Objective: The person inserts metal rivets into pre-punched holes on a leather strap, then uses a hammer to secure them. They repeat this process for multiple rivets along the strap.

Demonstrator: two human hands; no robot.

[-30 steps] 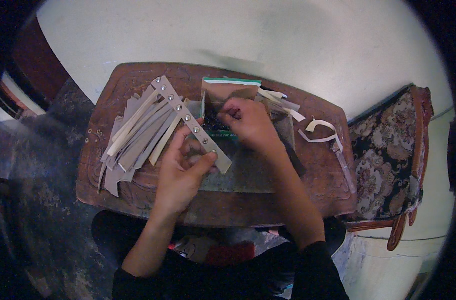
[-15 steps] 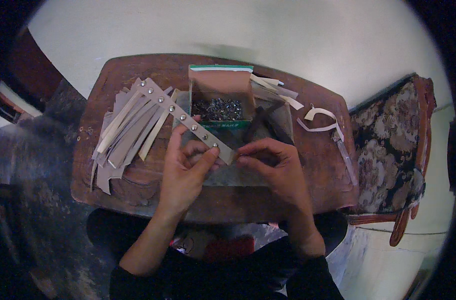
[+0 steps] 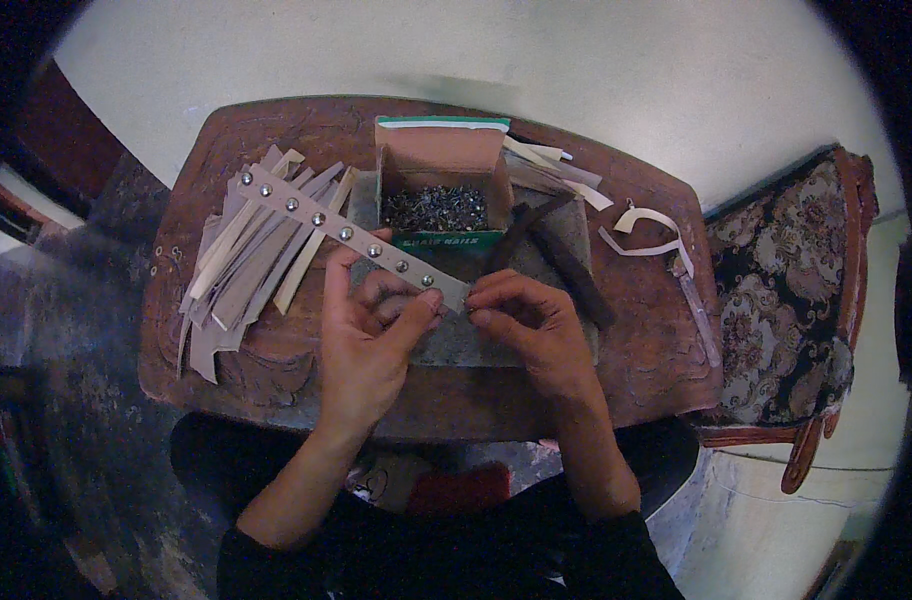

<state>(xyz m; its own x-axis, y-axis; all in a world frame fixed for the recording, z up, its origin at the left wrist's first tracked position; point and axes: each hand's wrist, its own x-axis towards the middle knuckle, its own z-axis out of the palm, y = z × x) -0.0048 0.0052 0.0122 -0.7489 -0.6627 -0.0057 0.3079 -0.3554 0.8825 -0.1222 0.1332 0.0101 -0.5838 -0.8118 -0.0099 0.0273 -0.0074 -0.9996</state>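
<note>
Fingers (image 3: pixel 424 305) of the left hand (image 3: pixel 371 345) are pinching the near end of a long flat tan strip (image 3: pixel 346 235) studded with round shiny metal heads, slanting across the carved dark wooden counter (image 3: pixel 176 300). Right hand (image 3: pixel 531 325) fingers are pressing together at the strip's tip; what they are holding is too small to tell. An open cardboard box (image 3: pixel 441 190) of small dark nails is sitting just behind, beside a fan of plain pale strips (image 3: pixel 241 265).

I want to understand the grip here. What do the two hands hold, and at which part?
The left hand pinches the studded strip near its lower right end. The right hand pinches at that end's tip; whether it holds a nail cannot be told.
</note>
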